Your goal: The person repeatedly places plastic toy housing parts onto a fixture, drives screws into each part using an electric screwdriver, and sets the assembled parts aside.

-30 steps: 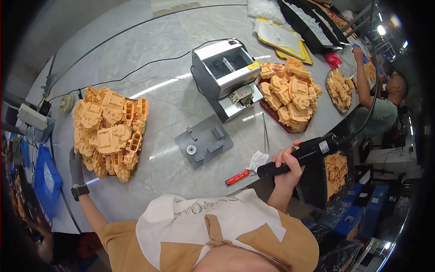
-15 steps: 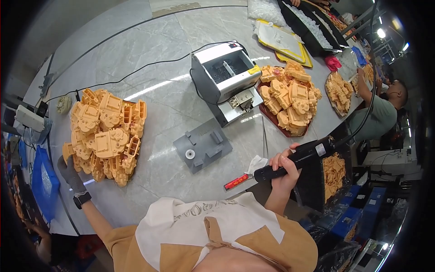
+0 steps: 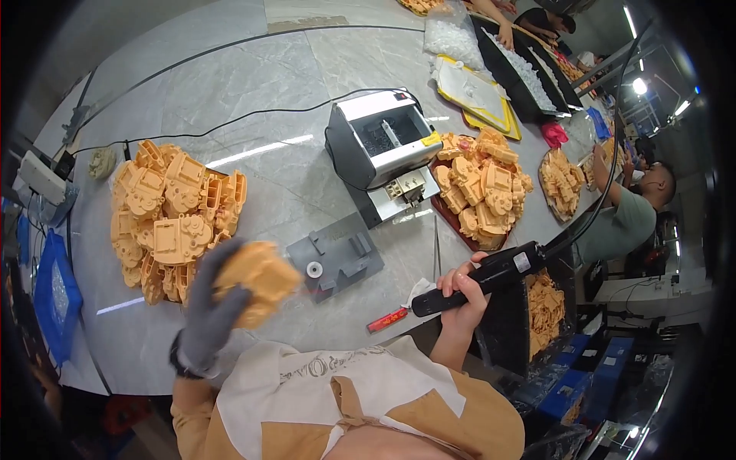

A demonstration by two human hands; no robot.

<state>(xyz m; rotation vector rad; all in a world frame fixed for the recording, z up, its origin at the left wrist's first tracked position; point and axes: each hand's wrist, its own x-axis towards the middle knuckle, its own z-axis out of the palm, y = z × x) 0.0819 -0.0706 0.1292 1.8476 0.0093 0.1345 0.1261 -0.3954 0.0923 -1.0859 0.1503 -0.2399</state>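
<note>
While the left hand [image 3: 211, 316], its grip blurred but seemingly clamped, holds an orange part [image 3: 261, 282] over the counter [image 3: 276, 192], a loose pinch could drop it; the right hand [image 3: 466, 299] clasps a black tool [image 3: 502, 272].

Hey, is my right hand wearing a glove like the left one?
No, the right hand is bare around the black tool, while the left hand wears a grey glove.

workshop | heaped orange parts [image 3: 180, 238] | benchtop machine [image 3: 366, 157] | co-worker [image 3: 619, 222] | long worktable [image 3: 253, 84]
</note>
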